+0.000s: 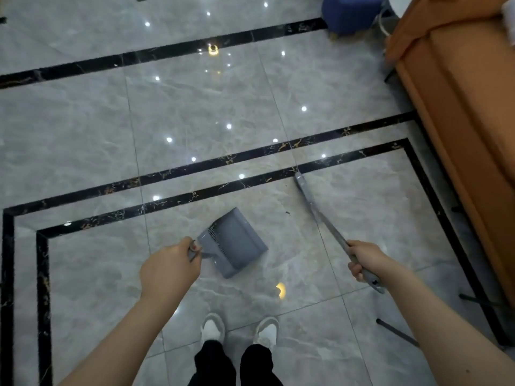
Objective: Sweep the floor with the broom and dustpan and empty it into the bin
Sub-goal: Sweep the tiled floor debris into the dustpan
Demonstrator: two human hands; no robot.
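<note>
Dustpan sits low-centre of frame, on or just above the floor, can't tell which. It's grey, tray mouth pointing to the lower right, its short handle running to the left into the left hand. Left hand grips that handle, fingers curled round it.

Broom is right of the dustpan, apart from it. Long axis runs diagonally: head up at centre-right by the inner black tile border, handle coming down to the lower right. Head is seen edge-on and blurred, so bristle contact with the floor is unclear. Right hand is wrapped round the handle near its top end; the handle tip sticks out below the hand.

A small dark speck of debris lies on the floor between dustpan and broom shaft.

Surroundings: glossy grey marble floor with black inlaid border strips and ceiling-light reflections. Orange sofa fills the right edge, close to the broom's side; dark thin legs stick out at lower right. Blue object at top right, partly cut off. White shoes and dark trousers at bottom centre, just below the dustpan.
</note>
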